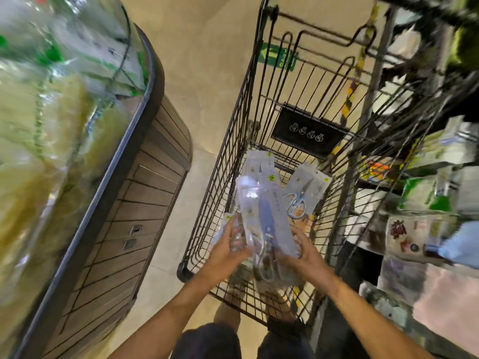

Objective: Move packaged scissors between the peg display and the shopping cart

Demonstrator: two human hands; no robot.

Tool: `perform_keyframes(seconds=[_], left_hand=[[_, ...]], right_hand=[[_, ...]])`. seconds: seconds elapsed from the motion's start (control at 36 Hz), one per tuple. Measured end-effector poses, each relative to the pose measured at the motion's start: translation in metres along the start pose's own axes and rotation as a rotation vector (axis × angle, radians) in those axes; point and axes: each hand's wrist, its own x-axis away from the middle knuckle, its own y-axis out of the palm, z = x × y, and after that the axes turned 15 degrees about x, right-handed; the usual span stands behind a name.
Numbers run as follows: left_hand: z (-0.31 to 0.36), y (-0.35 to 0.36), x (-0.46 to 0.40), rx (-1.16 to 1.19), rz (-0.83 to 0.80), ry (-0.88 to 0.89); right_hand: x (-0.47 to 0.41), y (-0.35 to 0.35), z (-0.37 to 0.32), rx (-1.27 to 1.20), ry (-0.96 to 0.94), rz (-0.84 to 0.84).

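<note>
Hands first: left hand (228, 248) and right hand (307, 252) sit close together above the shopping cart (228, 156), each gripping a lower side edge of a packaged pair of scissors (264, 216), fingers curled round the plastic, so both are clamped on the same pack. Pack is held tilted, top end pointing away into the basket, over the cart's near end. Likely light, a stiff card back with a slick clear blister; glare suggests slippery plastic, so pinching the flat edges as here, or the hang-hole top, seems the safest hold; metal blades inside give it some weight low down, nothing fragile. Looks: long clear pouch, bluish-grey sheath or blade cover down the middle, pale looped handles near the hands, small yellow sticker nearby. Motion blur makes it hard to say whether one pack or two stacked are held. Further out, loose scissor packs (303, 193) lie on the cart floor, one showing silver handles. Peg display (427, 156) stands right of the cart, blurred.
</note>
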Motion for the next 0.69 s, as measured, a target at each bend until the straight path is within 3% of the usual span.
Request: perform_keyframes(seconds=[0.31, 0.47, 0.61, 0.69], left_hand=[[0.015, 0.012, 0.0, 0.058, 0.112, 0.109], [0.012, -0.004, -0.003, 0.007, 0.155, 0.176], [0.008, -0.021, -0.006, -0.067, 0.191, 0.208], [0.003, -0.03, -0.007, -0.146, 0.215, 0.249]], right_hand=[[-0.004, 0.023, -0.03, -0.098, -0.029, -0.074], [-0.028, 0.023, -0.003, 0.172, -0.017, -0.064], [-0.065, 0.017, 0.034, 0.349, 0.118, 0.001], [-0.089, 0.016, 0.053, 0.533, 0.083, -0.02]])
